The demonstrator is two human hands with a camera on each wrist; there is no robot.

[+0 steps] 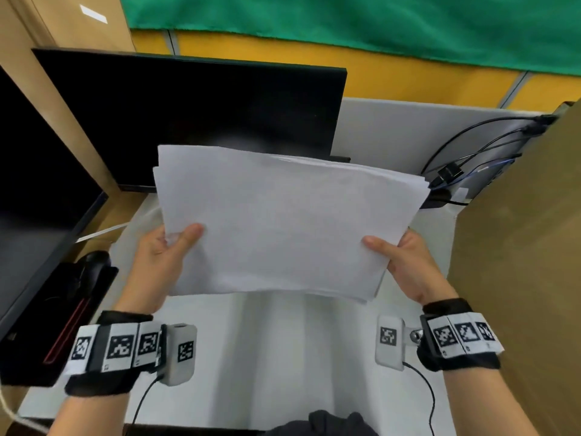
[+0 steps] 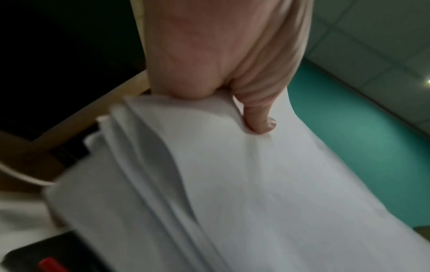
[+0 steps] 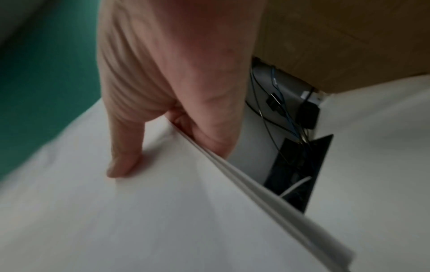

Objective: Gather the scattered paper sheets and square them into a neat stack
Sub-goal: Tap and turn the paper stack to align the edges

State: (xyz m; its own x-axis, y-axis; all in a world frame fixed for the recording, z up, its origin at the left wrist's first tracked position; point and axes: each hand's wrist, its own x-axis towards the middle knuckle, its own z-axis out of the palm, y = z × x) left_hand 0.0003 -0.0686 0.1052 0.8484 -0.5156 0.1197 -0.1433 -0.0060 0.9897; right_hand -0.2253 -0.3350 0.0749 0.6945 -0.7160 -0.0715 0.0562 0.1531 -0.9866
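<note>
the paper sheets (image 1: 276, 221) are held up above the white desk (image 1: 283, 357) in front of the dark monitor (image 1: 188, 114), the left hand (image 1: 160, 262) and right hand (image 1: 405, 262) each pinching a side edge, thumb on top and fingers underneath. they look light, floppy and slick, so i'd keep the hold at mid-edge on both sides, loosely enough for the sheets to slide level when tapped down. the corners are fanned, the under-fingers are mostly hidden, both wrist views are blurred, and i can't tell whether more sheets lie beneath.

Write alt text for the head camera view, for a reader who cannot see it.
Two hands hold a loose stack of white paper sheets above a white desk, the left hand and right hand each pinching a side edge, thumbs on top. The sheets' edges are uneven. A dark monitor stands behind.
</note>
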